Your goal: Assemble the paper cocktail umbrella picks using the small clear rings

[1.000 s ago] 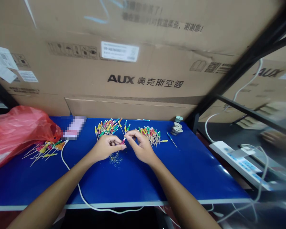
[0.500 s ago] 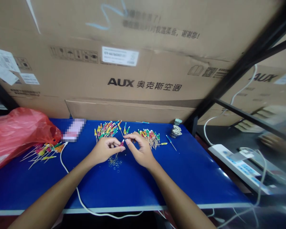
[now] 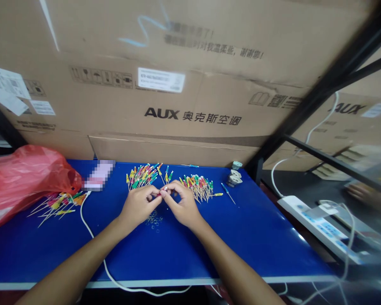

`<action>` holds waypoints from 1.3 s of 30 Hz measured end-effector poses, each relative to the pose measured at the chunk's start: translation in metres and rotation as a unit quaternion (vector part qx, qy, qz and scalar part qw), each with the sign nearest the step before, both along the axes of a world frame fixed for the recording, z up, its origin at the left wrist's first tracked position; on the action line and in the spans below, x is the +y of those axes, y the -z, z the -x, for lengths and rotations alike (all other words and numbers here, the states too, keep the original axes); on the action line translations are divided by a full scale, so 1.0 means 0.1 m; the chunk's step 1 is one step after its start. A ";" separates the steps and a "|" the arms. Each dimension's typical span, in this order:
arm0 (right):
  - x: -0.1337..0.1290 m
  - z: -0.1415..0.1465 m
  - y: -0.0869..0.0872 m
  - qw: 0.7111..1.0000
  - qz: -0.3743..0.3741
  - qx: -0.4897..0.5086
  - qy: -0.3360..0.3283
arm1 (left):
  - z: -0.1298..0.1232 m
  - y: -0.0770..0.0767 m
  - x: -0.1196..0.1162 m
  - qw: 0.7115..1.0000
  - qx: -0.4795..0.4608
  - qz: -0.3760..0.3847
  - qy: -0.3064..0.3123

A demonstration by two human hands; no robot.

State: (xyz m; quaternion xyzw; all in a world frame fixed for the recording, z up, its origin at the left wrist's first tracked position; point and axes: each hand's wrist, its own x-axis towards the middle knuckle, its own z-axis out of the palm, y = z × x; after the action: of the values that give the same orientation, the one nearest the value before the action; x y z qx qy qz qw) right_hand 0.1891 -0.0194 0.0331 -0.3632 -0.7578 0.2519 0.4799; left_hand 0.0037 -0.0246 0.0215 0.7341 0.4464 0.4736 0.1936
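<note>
A coloured pick (image 3: pixel 162 193), as far as can be made out, is pinched at the fingertips of the left hand (image 3: pixel 138 206) and right hand (image 3: pixel 184 207), both narrowly closed, with wrists held above the table (image 3: pixel 241 241), just beyond small rings (image 3: pixel 154 221).

Large cardboard AUX air-conditioner cartons (image 3: pixel 165 97) stand behind a blue table (image 3: pixel 241 237), beside a black metal shelf frame (image 3: pixel 317 89).

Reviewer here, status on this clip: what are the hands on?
Left hand and right hand pinching a small red piece together. Coloured picks bunched behind both hands. Clear rings just below hands.
</note>
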 end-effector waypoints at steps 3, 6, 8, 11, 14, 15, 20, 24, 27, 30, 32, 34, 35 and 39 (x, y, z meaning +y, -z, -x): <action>0.01 -0.01 -0.01 0.999 0.025 0.043 0.007 | -0.04 0.05 0.02 0.990 -0.094 0.086 0.065; 0.04 -0.03 -0.01 0.994 0.045 0.101 0.016 | -0.09 0.09 0.04 0.962 -0.159 0.171 0.144; 0.05 -0.02 0.01 0.988 0.072 0.135 0.009 | -0.10 0.10 0.04 0.951 -0.159 0.201 0.171; 0.06 0.02 0.06 0.976 0.128 0.176 -0.021 | -0.10 0.09 0.03 0.953 -0.147 0.208 0.166; 0.06 0.06 0.10 0.969 0.154 0.188 -0.038 | -0.09 0.07 0.02 0.961 -0.156 0.187 0.134; 0.07 0.06 0.11 0.970 0.154 0.183 -0.041 | -0.09 0.07 0.02 0.962 -0.158 0.182 0.126; 0.07 0.02 0.09 0.986 0.117 0.113 -0.044 | -0.08 0.08 0.01 0.966 -0.164 0.175 0.100; 0.06 0.00 0.05 0.994 0.080 0.063 -0.048 | -0.07 0.09 0.03 0.966 -0.175 0.164 0.098; 0.08 -0.01 0.07 0.991 0.083 0.095 -0.042 | -0.08 0.07 0.03 0.970 -0.165 0.155 0.092; 0.09 -0.01 0.09 0.983 0.099 0.151 -0.028 | -0.10 0.04 0.01 0.975 -0.152 0.142 0.083; 0.09 0.00 0.10 0.981 0.108 0.161 -0.025 | -0.10 0.03 0.00 0.977 -0.148 0.134 0.080; 0.08 0.02 0.10 0.981 0.113 0.157 -0.025 | -0.09 0.05 0.01 0.979 -0.143 0.128 0.071; 0.07 0.03 0.10 0.982 0.113 0.151 -0.025 | -0.09 0.06 0.01 0.980 -0.139 0.125 0.065; 0.06 0.04 0.09 0.988 0.102 0.115 -0.028 | -0.05 0.12 0.04 0.986 -0.119 0.106 0.039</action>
State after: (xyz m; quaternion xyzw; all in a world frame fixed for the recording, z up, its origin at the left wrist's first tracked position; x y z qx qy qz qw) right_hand 0.1849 -0.0130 0.0237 -0.3579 -0.6777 0.3811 0.5172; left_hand 0.0092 -0.0201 0.0098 0.6646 0.4387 0.4999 0.3405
